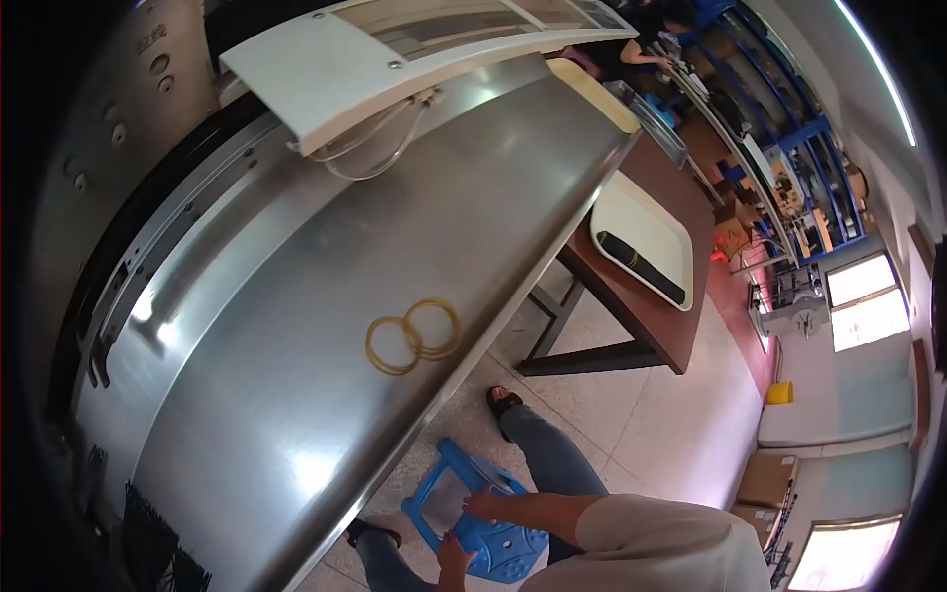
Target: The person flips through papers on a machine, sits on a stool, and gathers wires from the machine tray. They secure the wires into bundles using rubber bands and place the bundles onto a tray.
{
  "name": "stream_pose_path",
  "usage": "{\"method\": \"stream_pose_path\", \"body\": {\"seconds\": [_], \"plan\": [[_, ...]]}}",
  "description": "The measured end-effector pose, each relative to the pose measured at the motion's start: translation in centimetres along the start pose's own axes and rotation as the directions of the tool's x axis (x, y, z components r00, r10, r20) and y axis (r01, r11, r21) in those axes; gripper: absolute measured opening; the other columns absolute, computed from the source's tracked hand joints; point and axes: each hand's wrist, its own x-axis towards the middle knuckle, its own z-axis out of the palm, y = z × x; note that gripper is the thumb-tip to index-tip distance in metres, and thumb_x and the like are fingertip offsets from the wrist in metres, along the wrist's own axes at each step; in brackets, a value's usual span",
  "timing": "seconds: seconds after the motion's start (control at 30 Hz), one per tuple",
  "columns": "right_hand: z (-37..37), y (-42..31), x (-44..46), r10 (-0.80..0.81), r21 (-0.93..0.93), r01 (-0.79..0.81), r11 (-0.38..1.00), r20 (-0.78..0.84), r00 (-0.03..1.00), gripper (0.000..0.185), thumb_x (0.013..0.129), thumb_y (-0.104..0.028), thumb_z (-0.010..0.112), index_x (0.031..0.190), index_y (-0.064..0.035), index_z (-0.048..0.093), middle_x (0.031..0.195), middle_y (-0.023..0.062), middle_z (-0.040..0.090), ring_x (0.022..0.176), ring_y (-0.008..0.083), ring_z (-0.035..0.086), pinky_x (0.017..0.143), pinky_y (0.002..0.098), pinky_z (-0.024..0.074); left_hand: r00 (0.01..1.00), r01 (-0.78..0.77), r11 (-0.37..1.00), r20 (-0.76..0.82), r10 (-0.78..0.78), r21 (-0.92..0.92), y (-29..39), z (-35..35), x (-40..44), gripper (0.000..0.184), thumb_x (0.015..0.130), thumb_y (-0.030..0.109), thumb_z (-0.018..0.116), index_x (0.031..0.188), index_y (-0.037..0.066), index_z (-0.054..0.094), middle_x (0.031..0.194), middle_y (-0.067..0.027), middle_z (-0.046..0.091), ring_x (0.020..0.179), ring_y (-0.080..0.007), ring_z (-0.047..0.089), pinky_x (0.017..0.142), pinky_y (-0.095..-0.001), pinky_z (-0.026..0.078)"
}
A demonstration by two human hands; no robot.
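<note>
Low in the view, a blue plastic stool (508,555) is tipped over between my legs, above the floor. My right hand (480,503) has its fingers closed on one edge of the stool. Closer to the bottom of the picture, my left hand (454,555) grips another part of its frame. On the steel worktop (326,266) lie two thin yellowish rings (393,369), partly overlapping, away from both hands.
A white machine cover (306,89) with a loose cable spans the worktop. Black bristly strands (153,543) stand at lower left. Right of the worktop, a brown table (641,340) bears a cream tray (674,232) with a dark long object. A person (646,54) is at the far shelves.
</note>
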Motion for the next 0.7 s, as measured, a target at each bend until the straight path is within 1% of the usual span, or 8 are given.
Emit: {"method": "stream_pose_path", "body": {"seconds": [0.13, 0.23, 0.27, 0.4, 0.47, 0.53, 0.6, 0.7], "plan": [[-1.0, -0.4, -0.1, 0.005, -0.018, -0.004, 1.0, 0.048, 0.999, 0.078, 0.049, -0.021, 0.079, 0.119, -0.0172, 0.044, 0.123, 0.005, 0.036, 0.114, 0.035, 0.035, 0.071, 0.0698, 0.0398, 1.0, -0.023, 0.999, -0.012, 0.022, -0.028, -0.9, -0.3, 1.4, 0.094, 0.05, 0.043, 0.077, 0.121, -0.004, 0.035, 0.11, -0.0222, 0.05, 0.101, -0.0356, 0.05, 0.086, -0.041, 0.04], [-0.9, -1.0, 0.6, -0.013, 0.018, 0.013, 1.0, 0.03, 0.999, 0.081, 0.047, -0.025, 0.081, 0.119, -0.0178, 0.044, 0.126, 0.0041, 0.034, 0.115, 0.0355, 0.033, 0.071, 0.0702, 0.0398, 0.956, 0.002, 1.0, 0.294, -0.009, 0.024, -2.6, -2.4, 2.1, 0.097, 0.048, 0.051, 0.076, 0.117, -0.006, 0.037, 0.106, -0.0261, 0.051, 0.098, -0.0381, 0.051, 0.083, -0.0423, 0.043], [-1.1, -0.5, 0.3, -0.011, 0.016, 0.011, 1.0, 0.011, 1.0, 0.081, 0.047, -0.025, 0.081, 0.119, -0.0178, 0.044, 0.126, 0.0041, 0.034, 0.115, 0.0355, 0.033, 0.071, 0.0702, 0.0398, 0.96, -0.001, 0.999, 0.281, -0.01, 0.038, -2.9, -2.8, 2.6, 0.097, 0.048, 0.051, 0.076, 0.117, -0.006, 0.037, 0.106, -0.0261, 0.051, 0.098, -0.0381, 0.051, 0.083, -0.0423, 0.043], [-2.3, 1.7, 1.0, -0.204, 0.252, 0.183, 0.95, 0.06, 0.977, 0.077, 0.045, -0.03, 0.082, 0.112, -0.0106, 0.051, 0.119, 0.0107, 0.044, 0.108, 0.0332, 0.044, 0.084, 0.0496, 0.0437, 0.938, -0.216, 0.964, 0.308, 0.16, 0.156, -7.3, -2.3, 6.1, 0.098, 0.047, 0.06, 0.071, 0.111, -0.008, 0.041, 0.101, -0.03, 0.051, 0.093, -0.041, 0.052, 0.079, -0.045, 0.043], [-0.7, 2.0, 1.6, -0.235, 0.094, 0.247, 0.965, -0.122, 0.964, 0.071, 0.044, -0.031, 0.082, 0.106, -0.0075, 0.056, 0.107, 0.0142, 0.053, 0.101, 0.0311, 0.051, 0.084, 0.0411, 0.0438, 0.923, -0.298, 0.93, 0.313, 0.223, 0.217, -8.4, -0.6, 7.7, 0.097, 0.049, 0.063, 0.068, 0.11, -0.007, 0.042, 0.101, -0.0302, 0.051, 0.095, -0.0413, 0.052, 0.079, -0.0452, 0.043], [-0.8, 2.7, 1.8, -0.318, 0.06, 0.325, 0.944, -0.102, 0.942, 0.068, 0.044, -0.034, 0.082, 0.103, -0.0072, 0.058, 0.102, 0.0152, 0.056, 0.097, 0.0298, 0.054, 0.084, 0.0421, 0.0431, 0.919, -0.317, 0.916, 0.32, 0.232, 0.247, -9.8, -0.4, 9.1, 0.096, 0.051, 0.064, 0.066, 0.112, -0.006, 0.042, 0.102, -0.0298, 0.051, 0.097, -0.0412, 0.051, 0.08, -0.045, 0.043], [0.3, 3.0, 4.7, -0.375, -0.029, 0.374, 0.927, -0.104, 0.921, 0.067, 0.045, -0.036, 0.081, 0.101, -0.0068, 0.059, 0.101, 0.0151, 0.057, 0.096, 0.03, 0.054, 0.083, 0.0421, 0.0431, 0.836, -0.456, 0.885, 0.385, 0.39, 0.094, -10.1, -1.7, 10.0, 0.085, 0.059, 0.059, 0.063, 0.117, 0.001, 0.043, 0.109, -0.0267, 0.05, 0.103, -0.0383, 0.05, 0.082, -0.0439, 0.042], [0.0, 4.4, 7.1, -0.465, -0.081, 0.459, 0.885, -0.083, 0.882, 0.065, 0.048, -0.038, 0.079, 0.102, -0.0072, 0.058, 0.101, 0.0145, 0.057, 0.096, 0.0304, 0.054, 0.084, 0.0427, 0.0417, 0.845, -0.417, 0.893, 0.435, 0.312, 0.17, -7.9, -5.8, 9.1, 0.075, 0.062, 0.05, 0.063, 0.116, 0.001, 0.045, 0.11, -0.0248, 0.051, 0.103, -0.0357, 0.05, 0.085, -0.0425, 0.041]]}}
